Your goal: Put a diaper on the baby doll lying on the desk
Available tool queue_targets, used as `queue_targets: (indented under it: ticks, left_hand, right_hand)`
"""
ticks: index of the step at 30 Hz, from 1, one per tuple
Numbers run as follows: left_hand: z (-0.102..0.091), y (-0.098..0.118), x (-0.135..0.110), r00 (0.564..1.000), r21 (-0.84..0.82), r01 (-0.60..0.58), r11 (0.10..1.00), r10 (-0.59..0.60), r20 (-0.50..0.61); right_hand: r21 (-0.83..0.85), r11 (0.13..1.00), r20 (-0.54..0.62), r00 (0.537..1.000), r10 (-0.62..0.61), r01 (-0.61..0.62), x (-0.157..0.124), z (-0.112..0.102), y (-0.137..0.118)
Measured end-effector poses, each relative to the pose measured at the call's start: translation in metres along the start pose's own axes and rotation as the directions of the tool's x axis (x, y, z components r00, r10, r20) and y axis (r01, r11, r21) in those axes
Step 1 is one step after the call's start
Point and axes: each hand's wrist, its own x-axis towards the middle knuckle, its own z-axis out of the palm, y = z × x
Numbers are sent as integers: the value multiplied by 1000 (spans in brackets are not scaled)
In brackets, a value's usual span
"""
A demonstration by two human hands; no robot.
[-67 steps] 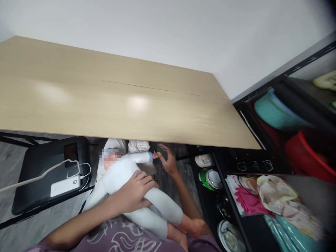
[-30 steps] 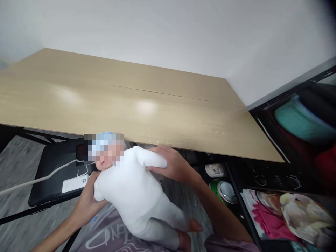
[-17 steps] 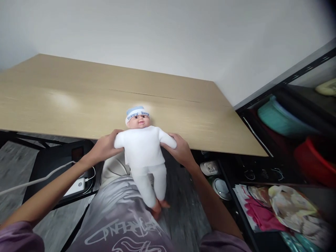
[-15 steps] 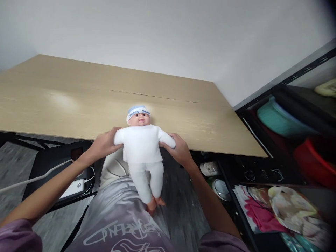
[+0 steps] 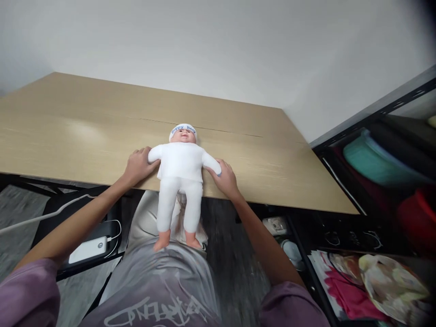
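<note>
A baby doll (image 5: 181, 161) in a white top and white trousers lies face up over the near edge of the wooden table (image 5: 85, 136). Its white cap carries blue lettering, and its bare feet hang toward my lap. My left hand (image 5: 139, 165) is closed around the doll's arm on the left side of the view. The other arm is gripped in my right hand (image 5: 225, 176), thumb underneath and fingers on top. Both doll arms are spread outward.
A white power bank (image 5: 87, 250) with a cable lies on a black seat at lower left. On the right, a dark shelf holds a teal basin (image 5: 378, 159), a red basin (image 5: 417, 218), a pink cloth (image 5: 352, 293) and plastic bags (image 5: 391, 281). A wall stands behind the table.
Both hands have moved the doll forward and up onto the table edge. Its legs have swung left and spread apart. Both hands still hold its arms.
</note>
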Motion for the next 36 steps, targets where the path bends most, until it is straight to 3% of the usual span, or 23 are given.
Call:
queue_targets:
  ticks: [9,27,33,36]
  left_hand:
    - [34,-30,85,992,17,-69,997,70,-101]
    - [76,-76,269,965,126,-93,988,121,-234]
    - [83,-86,288,951,154,-89,984,130,-281]
    - [75,-106,282,958,117,-180,977,201,-206]
  right_hand:
    - [-103,993,-52,997,-57,51,85,39,37]
    - [-113,966,-125,962,-244,231,262,88,110]
    - [-196,967,-165,967,-197,163,278,86,131]
    - [-227,959,-144,967,-208,173,270,80,141]
